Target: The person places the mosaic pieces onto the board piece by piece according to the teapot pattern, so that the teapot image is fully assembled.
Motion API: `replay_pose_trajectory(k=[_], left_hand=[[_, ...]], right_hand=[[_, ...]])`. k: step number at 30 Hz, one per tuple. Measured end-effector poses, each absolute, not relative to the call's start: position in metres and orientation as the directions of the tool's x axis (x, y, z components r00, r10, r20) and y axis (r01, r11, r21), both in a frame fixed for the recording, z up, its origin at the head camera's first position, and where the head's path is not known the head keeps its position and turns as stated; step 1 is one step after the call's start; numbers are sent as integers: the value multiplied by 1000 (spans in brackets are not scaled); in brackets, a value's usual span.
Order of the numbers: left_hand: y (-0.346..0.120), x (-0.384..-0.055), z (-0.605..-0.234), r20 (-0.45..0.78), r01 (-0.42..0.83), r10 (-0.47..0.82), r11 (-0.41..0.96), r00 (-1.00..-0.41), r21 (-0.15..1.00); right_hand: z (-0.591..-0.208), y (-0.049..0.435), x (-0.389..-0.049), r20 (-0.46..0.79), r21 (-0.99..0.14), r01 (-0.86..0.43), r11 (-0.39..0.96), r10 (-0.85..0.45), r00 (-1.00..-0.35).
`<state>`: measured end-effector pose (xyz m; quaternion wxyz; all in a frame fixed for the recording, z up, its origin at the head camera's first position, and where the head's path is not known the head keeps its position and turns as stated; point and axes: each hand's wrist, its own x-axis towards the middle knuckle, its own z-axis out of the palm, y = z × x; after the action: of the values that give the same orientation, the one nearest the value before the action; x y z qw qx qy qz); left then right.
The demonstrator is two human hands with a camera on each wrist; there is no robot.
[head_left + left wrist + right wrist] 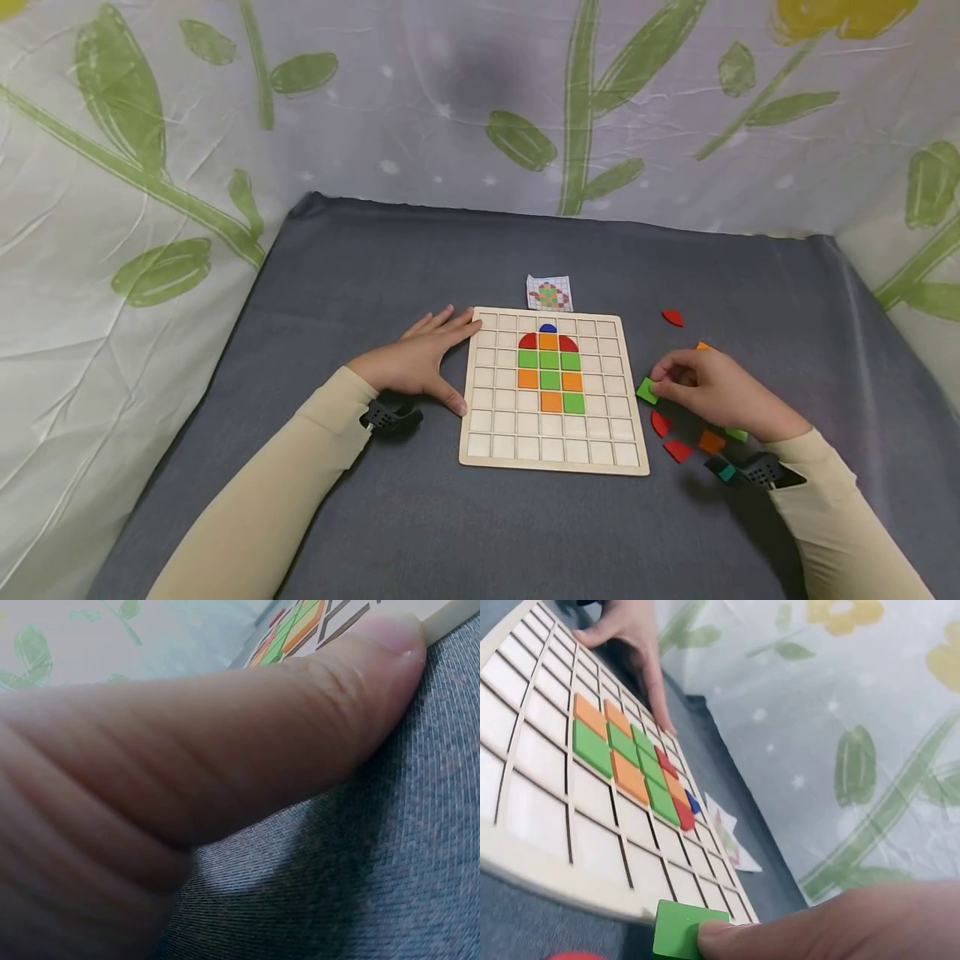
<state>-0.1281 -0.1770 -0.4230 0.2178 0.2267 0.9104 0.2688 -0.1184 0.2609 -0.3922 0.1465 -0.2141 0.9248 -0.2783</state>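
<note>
A square wooden grid board (555, 465) lies on the dark cloth, bearing green, orange and red tiles and one blue piece near its top. My left hand (420, 358) spreads its straight fingers along the board's left edge; in the left wrist view the thumb (300, 742) lies against the rim. Beside the right edge of the board, my right hand (720, 392) pinches a green square tile (647, 391) between thumb and fingers. The right wrist view shows that green tile (682, 928) close to the board's rim, the thumb on its face.
Loose pieces lie around my right hand: a red one (672, 317) farther back, another red one (678, 451), an orange square (712, 442) and several more, some partly hidden. Behind the board is a small pattern card (550, 294). A leaf-printed curtain (450, 100) stands behind the table.
</note>
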Motion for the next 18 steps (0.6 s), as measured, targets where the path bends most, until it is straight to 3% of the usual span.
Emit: replay_pose_trajectory(k=[18], left_hand=[[-175, -127, -420, -261, 302, 533, 746, -805, 593]], right_hand=[[-377, 181, -135, -142, -596, -425, 682, -610, -780]])
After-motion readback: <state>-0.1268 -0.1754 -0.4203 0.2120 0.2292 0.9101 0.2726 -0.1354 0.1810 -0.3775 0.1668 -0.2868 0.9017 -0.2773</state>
